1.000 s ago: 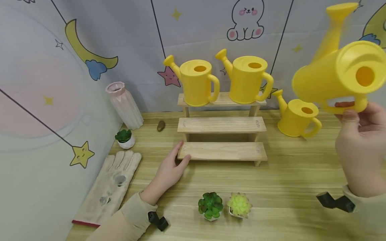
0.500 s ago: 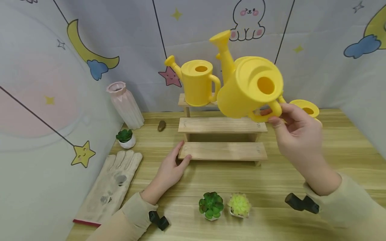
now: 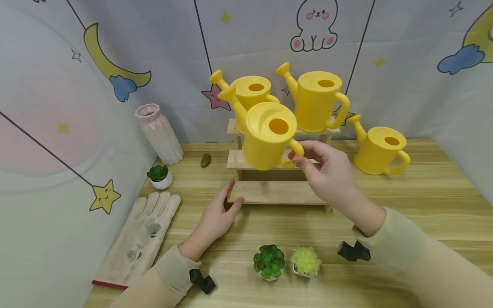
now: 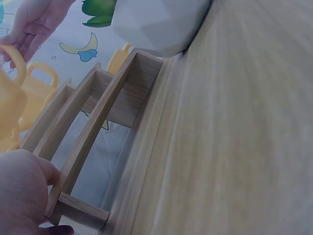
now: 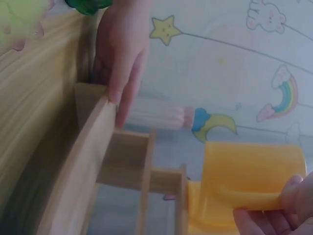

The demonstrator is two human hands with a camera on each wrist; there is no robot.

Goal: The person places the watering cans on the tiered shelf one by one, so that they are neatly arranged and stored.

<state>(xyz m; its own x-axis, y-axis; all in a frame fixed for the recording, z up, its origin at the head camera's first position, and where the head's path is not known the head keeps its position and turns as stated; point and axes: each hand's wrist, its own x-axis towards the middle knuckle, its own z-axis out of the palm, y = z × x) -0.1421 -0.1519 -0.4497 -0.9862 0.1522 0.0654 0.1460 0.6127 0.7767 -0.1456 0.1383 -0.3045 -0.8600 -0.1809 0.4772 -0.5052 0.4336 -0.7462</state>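
Observation:
My right hand (image 3: 327, 171) pinches the handle of a yellow watering can (image 3: 265, 141), held in the air in front of the tiered wooden shelf (image 3: 285, 192), near its middle step. The can leans a little, spout to the left. In the right wrist view its side (image 5: 254, 171) shows above the fingers. My left hand (image 3: 215, 214) holds the left end of the lowest step, thumb at the front edge. Two more watering cans stand on the top step: the left one (image 3: 252, 85) is partly hidden by the held can, the right one (image 3: 317, 100) is in plain sight.
Another watering can (image 3: 379, 149) stands on the table, right of the shelf. Two potted succulents, dark green (image 3: 269, 262) and light green (image 3: 305, 261), are in front. At left are a glove (image 3: 138, 239), small potted plant (image 3: 159, 176), vase (image 3: 159, 134) and brown stone (image 3: 206, 160).
My right hand has carried the watering can leftward and down from the far right to in front of the shelf, and the can is now more upright. The left hand stays put.

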